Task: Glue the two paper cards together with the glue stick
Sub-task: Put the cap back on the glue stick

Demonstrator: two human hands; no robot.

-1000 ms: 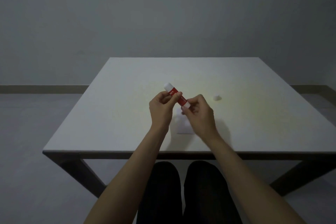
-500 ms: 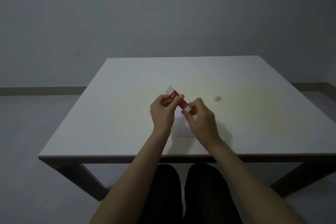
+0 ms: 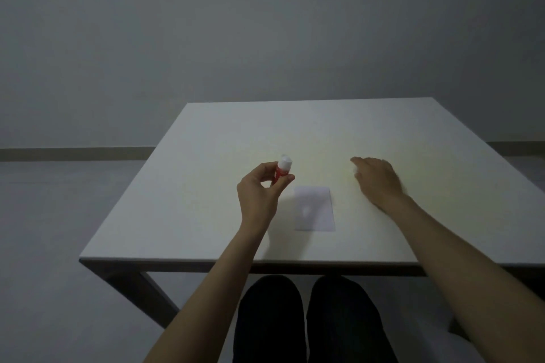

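- Left hand (image 3: 259,194): closed on the glue stick (image 3: 282,171), which is pinched between thumb and fingertips around its red barrel. The stick is held nearly upright, its long axis tilted slightly away from the person, white end uppermost; whether that end is capped cannot be told from the blur.
- Right hand (image 3: 376,178): stretched low over the table (image 3: 206,156), palm down, fingers loosely extended toward the far left. The hand is blurred; whether anything is held under the fingertips cannot be told.
- Paper card (image 3: 314,208): laid flat on the table between the 2 hands, nearer the person than either set of fingers, long axis running away from the person. Only 1 pale rectangle is made out; whether a 2nd card lies beneath it cannot be told.
- Governing relation: the card lies just right of and below the left hand, so the stick is judged nearer to it than the right hand is.
- Containers: none are seen.
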